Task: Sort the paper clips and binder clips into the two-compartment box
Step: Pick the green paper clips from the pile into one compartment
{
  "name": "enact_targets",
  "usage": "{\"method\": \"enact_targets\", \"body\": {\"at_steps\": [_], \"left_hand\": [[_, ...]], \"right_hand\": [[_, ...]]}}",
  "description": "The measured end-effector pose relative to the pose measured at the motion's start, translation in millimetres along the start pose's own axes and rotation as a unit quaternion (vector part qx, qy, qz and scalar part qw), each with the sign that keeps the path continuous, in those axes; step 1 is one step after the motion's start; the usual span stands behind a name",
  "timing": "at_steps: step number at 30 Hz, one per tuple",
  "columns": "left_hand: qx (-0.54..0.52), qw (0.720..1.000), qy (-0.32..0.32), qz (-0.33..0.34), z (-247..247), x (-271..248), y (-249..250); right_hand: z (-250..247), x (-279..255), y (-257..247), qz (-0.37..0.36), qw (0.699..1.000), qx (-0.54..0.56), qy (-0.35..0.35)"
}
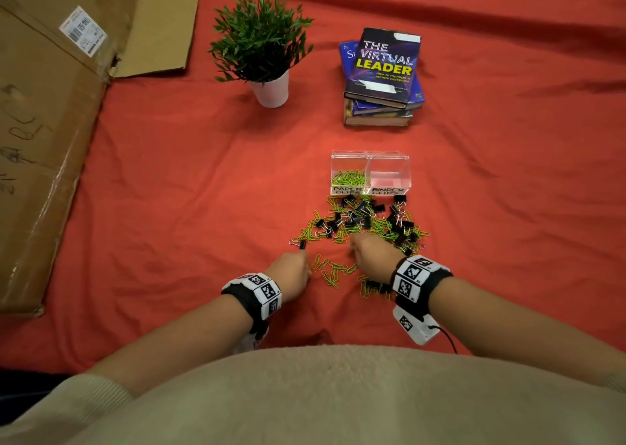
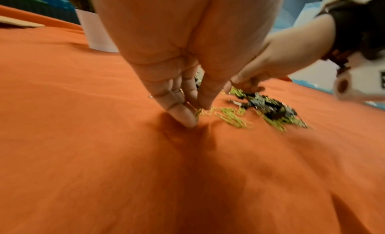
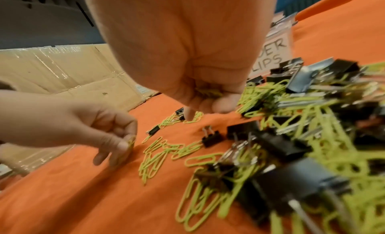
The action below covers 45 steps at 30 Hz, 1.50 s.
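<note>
A mixed pile of green paper clips [image 1: 338, 232] and black binder clips [image 1: 360, 211] lies on the red cloth in front of the clear two-compartment box [image 1: 370, 155]. Its left half, labelled PAPER CLIPS, holds green clips [image 1: 349, 177]; the right half, labelled BINDER CLIPS, looks empty. My left hand [image 1: 295, 268] is at the pile's near-left edge and pinches a green paper clip [image 3: 131, 143] between thumb and fingers [image 2: 187, 119]. My right hand [image 1: 369, 256] is curled over the near side of the pile with several green clips [image 3: 208, 92] bunched in its palm.
A potted plant [image 1: 262, 44] and a stack of books [image 1: 382, 75] stand behind the box. Flattened cardboard [image 1: 50, 122] lies along the left. Loose green clips [image 1: 333, 273] are scattered between my hands.
</note>
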<state>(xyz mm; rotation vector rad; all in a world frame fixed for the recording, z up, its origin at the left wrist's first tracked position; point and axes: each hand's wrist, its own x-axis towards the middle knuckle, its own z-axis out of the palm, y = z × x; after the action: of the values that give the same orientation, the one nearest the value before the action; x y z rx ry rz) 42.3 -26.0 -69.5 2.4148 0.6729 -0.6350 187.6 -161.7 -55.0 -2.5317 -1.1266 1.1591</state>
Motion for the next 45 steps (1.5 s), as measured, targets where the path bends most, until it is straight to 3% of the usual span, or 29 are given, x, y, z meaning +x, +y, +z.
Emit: {"method": "enact_targets", "body": {"at_steps": [4,10,16,24,27,30,36,41,45], "left_hand": [[-0.094,0.995,0.021,0.003,-13,6,-3],[-0.179,0.983,0.022,-0.024,-15,20,-6],[-0.087,0.994,0.060,-0.016,-7,18,10],[0.039,0.998,0.048,-0.002,13,16,22],[0.069,0.997,0.041,-0.004,13,17,24],[0.097,0.994,0.043,0.010,13,18,26],[0.119,0.992,0.033,0.012,12,16,27],[0.149,0.988,0.028,0.018,15,14,25],[0.169,0.985,0.016,0.015,14,16,24]], "right_hand": [[16,-2,-14,-0.056,0.998,-0.029,0.009],[40,-1,-26,-0.070,0.994,-0.079,0.005],[42,-4,-21,-0.091,0.995,-0.035,0.016],[40,-6,-14,-0.055,0.996,0.062,0.013],[26,-7,-10,-0.021,0.988,0.149,-0.021],[-7,-5,-3,0.014,0.962,0.271,-0.035],[-96,24,2,0.025,0.913,0.396,0.097],[-123,64,-11,0.031,0.947,0.248,0.199],[-114,79,-15,0.010,0.979,0.102,0.177]]}}
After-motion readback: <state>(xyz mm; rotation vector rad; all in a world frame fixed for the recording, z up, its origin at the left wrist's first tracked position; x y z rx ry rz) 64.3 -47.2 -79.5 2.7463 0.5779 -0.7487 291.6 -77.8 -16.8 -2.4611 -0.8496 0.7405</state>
